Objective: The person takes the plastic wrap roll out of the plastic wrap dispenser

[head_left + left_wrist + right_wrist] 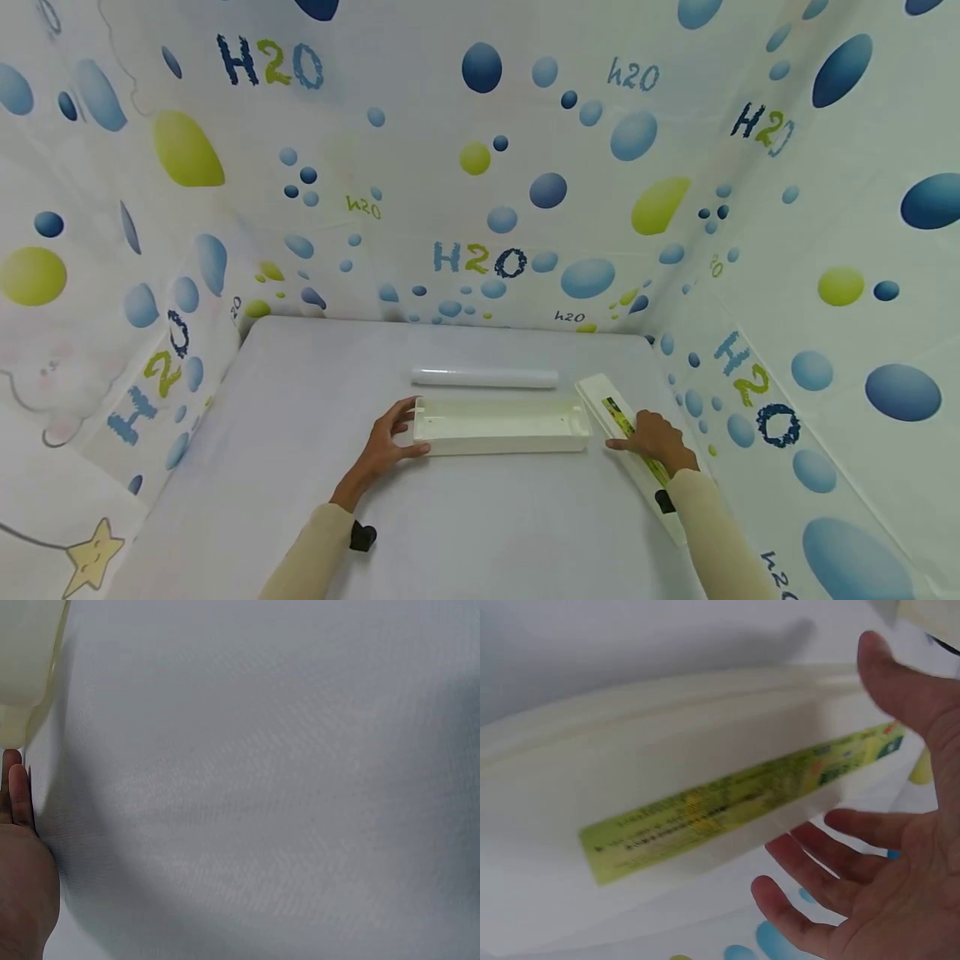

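A long cream plastic box (pixel 498 446), its hollow side up, sits on the table. My left hand (pixel 390 442) holds its left end, thumb at the near corner and fingers at the far one. In the left wrist view only a corner of the box (pixel 26 660) and part of that hand (pixel 22 862) show. To the right, a long cream lid (pixel 600 392) with a yellow-green label (pixel 742 799) lies at a slant. Over it is my right hand (pixel 656 442), fingers spread and loosely bent, the thumb stretched out apart from them in the right wrist view.
A shiny white roll (pixel 485 377) lies just behind the box. All of this is on a white table (pixel 480 533). Curtains printed with bubbles and letters (pixel 480 167) rise behind the table and along both sides.
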